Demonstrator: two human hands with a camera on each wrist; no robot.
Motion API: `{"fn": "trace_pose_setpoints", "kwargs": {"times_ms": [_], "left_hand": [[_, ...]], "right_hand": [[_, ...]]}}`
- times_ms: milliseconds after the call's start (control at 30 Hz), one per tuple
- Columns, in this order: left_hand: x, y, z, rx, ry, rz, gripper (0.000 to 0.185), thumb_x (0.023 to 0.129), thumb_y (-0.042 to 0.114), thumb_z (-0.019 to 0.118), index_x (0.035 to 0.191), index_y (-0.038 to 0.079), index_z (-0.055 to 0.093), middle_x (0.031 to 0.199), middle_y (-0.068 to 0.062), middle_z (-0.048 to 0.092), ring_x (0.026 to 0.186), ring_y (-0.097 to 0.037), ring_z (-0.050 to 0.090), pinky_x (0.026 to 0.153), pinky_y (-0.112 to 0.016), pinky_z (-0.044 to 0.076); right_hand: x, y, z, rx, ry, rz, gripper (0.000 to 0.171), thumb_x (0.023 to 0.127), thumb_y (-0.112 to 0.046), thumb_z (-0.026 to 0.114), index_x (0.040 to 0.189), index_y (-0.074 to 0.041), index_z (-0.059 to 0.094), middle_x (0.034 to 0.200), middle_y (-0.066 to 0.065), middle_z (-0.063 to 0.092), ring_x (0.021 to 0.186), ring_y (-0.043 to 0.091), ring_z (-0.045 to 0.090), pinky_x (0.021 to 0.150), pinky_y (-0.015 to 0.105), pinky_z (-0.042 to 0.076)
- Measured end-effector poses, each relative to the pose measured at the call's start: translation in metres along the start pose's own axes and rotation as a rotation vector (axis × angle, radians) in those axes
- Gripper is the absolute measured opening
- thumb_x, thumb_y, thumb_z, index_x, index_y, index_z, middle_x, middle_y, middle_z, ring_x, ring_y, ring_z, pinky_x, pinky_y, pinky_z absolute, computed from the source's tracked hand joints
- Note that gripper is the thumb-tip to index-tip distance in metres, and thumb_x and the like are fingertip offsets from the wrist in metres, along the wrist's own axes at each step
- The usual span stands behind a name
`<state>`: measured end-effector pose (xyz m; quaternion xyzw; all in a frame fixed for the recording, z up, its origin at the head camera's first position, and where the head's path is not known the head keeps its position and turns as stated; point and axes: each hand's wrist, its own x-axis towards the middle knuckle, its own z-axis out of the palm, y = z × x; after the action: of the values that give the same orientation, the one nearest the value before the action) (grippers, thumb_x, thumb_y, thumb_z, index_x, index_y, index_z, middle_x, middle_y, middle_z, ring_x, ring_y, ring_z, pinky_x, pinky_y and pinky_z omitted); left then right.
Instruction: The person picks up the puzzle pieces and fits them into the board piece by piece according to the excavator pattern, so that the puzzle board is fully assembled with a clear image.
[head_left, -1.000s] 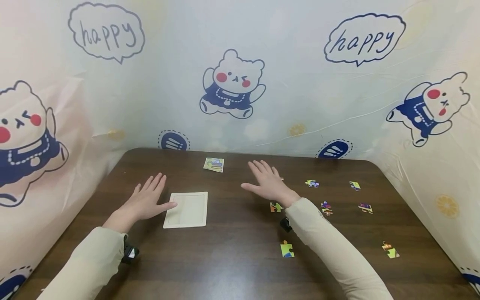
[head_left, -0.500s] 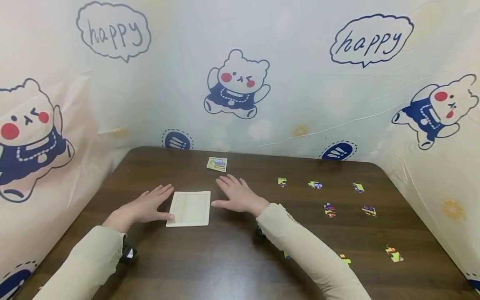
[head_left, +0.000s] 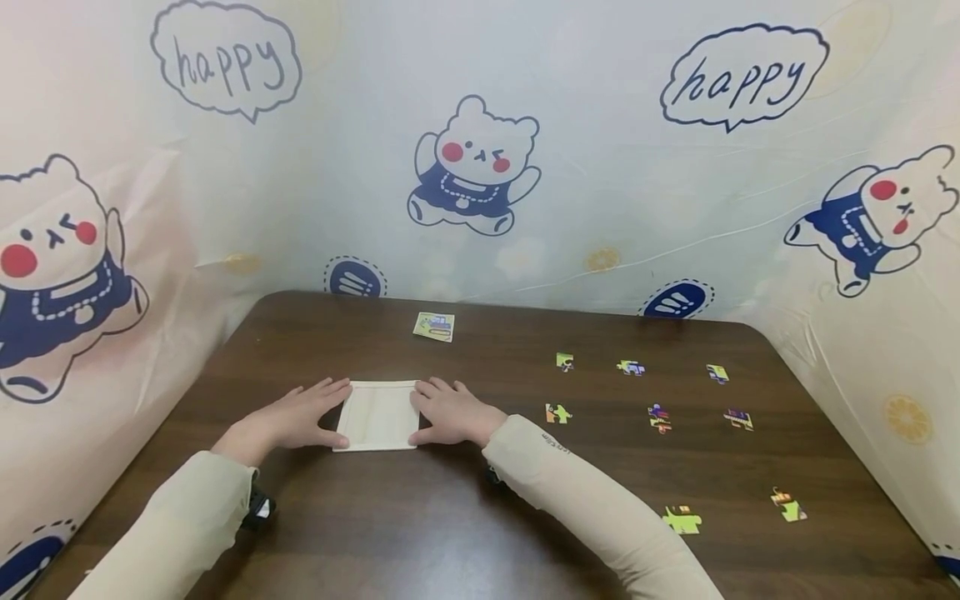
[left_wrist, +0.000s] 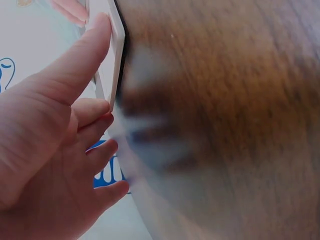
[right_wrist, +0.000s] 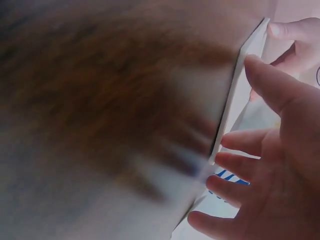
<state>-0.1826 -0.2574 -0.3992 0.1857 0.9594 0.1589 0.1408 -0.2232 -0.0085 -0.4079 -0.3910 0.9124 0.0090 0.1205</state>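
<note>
A square white puzzle tray with a raised rim lies flat on the dark wooden table, between my two hands. At its left edge is my left hand, its thumb on the near corner and its forefinger at the far one. My right hand mirrors this along the right edge. Both hands keep their fingers fairly straight and spread. In the left wrist view, the thumb lies over the tray's rim. Seen from the right wrist, the thumb also touches the rim.
Several loose jigsaw pieces lie spread over the right side, among them a green-and-orange piece, a purple one and a green one by the right sleeve. A small picture card lies near the back edge, before a printed curtain.
My right hand has swung left from above the puzzle pieces to the tray's right edge. My left hand has come down slightly onto the left edge. The tray stays where it lay.
</note>
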Motion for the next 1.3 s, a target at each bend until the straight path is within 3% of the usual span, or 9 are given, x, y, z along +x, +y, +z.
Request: {"fn": "trace_pose_setpoints", "kwargs": {"times_ms": [400, 767, 1300], "left_hand": [[0.014, 0.014, 0.008, 0.045, -0.010, 0.025, 0.094, 0.075, 0.051, 0.068, 0.140, -0.006, 0.031, 0.144, -0.026, 0.025, 0.132, -0.044, 0.017, 0.101, -0.063, 0.012], [0.033, 0.049, 0.020, 0.094, -0.036, 0.099, 0.096, 0.080, 0.056, 0.060, 0.141, -0.009, 0.024, 0.146, -0.026, 0.019, 0.133, -0.041, 0.017, 0.104, -0.057, 0.014], [0.059, 0.095, 0.035, 0.144, -0.032, 0.179, 0.095, 0.081, 0.055, 0.061, 0.141, -0.008, 0.024, 0.148, -0.023, 0.017, 0.135, -0.036, 0.016, 0.106, -0.053, 0.013]], "right_hand": [[-0.019, 0.015, 0.003, -0.019, 0.006, 0.002, 0.069, 0.088, -0.050, 0.054, 0.142, -0.011, 0.035, 0.148, 0.005, 0.025, 0.135, 0.025, 0.021, 0.104, 0.046, 0.024], [-0.051, 0.045, 0.006, 0.023, -0.022, 0.034, 0.070, 0.088, -0.048, 0.055, 0.144, -0.011, 0.032, 0.149, 0.006, 0.023, 0.136, 0.027, 0.018, 0.106, 0.048, 0.021], [-0.098, 0.085, 0.013, 0.127, 0.008, 0.036, 0.070, 0.088, -0.043, 0.058, 0.142, -0.006, 0.034, 0.148, 0.010, 0.026, 0.135, 0.032, 0.018, 0.105, 0.052, 0.019]]}}
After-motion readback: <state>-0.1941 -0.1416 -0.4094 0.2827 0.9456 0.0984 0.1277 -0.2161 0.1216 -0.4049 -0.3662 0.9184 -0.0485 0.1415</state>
